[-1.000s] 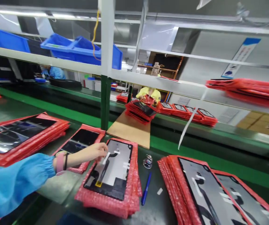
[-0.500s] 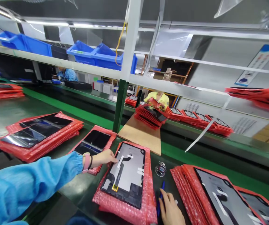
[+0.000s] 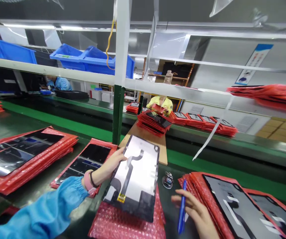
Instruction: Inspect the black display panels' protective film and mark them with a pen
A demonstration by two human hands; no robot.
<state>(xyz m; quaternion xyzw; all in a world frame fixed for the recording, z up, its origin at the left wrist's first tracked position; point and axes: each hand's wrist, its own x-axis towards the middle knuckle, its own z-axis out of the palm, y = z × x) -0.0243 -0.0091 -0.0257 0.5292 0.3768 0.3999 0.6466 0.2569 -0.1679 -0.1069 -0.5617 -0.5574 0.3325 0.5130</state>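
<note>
My left hand (image 3: 116, 161) grips the left edge of a tablet screen panel (image 3: 143, 166), its grey back facing me, with a dark ribbon cable and a yellow connector near its lower end. The panel is tilted up off a red bubble-wrap bag (image 3: 128, 222) on the bench. In my right hand (image 3: 197, 210) a blue pen (image 3: 182, 209) is held upright between the fingers, to the right of the panel. A small round clear-and-metal item (image 3: 168, 181) sits between the panel and the right-hand stack.
Red bags with panels (image 3: 232, 199) are stacked at right. A stack of bags with dark screens (image 3: 30, 149) lies at left, beside another bagged screen (image 3: 88, 159). A post (image 3: 119, 113) rises behind the panel. A person in yellow (image 3: 161, 103) works across the bench.
My left hand has lifted the panel from the bag and tilted it up. My right hand has picked the blue pen up off the bench. The view has turned slightly right.
</note>
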